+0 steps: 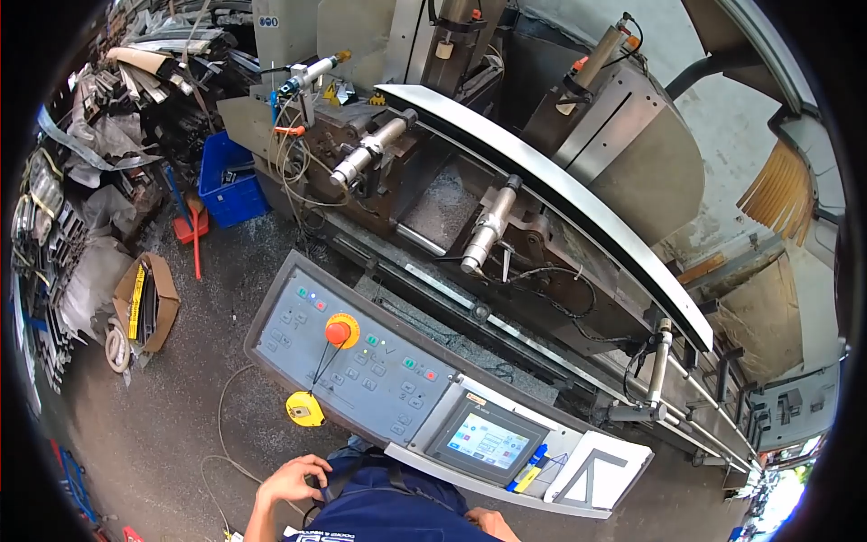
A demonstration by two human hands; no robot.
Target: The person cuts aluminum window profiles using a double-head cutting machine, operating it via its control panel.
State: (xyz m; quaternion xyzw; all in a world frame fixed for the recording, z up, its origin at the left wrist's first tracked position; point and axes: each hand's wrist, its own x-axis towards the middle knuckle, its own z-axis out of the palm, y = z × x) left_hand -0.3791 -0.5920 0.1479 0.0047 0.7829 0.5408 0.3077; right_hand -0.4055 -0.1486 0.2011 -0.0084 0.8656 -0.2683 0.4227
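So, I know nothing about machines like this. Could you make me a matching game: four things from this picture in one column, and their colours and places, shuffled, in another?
Things
1. Long bar
2. Crate
3. Round knob
4. Hanging disc

Colours and places
A. Red, on the control panel
B. Yellow, on a dark cord
C. White, lying across the machine
D. Blue, on the floor

Right pairs: 1-C, 2-D, 3-A, 4-B

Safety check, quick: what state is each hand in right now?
Left hand: partly open, fingers bent, nothing visibly held.
Right hand: only partly visible; cannot tell.
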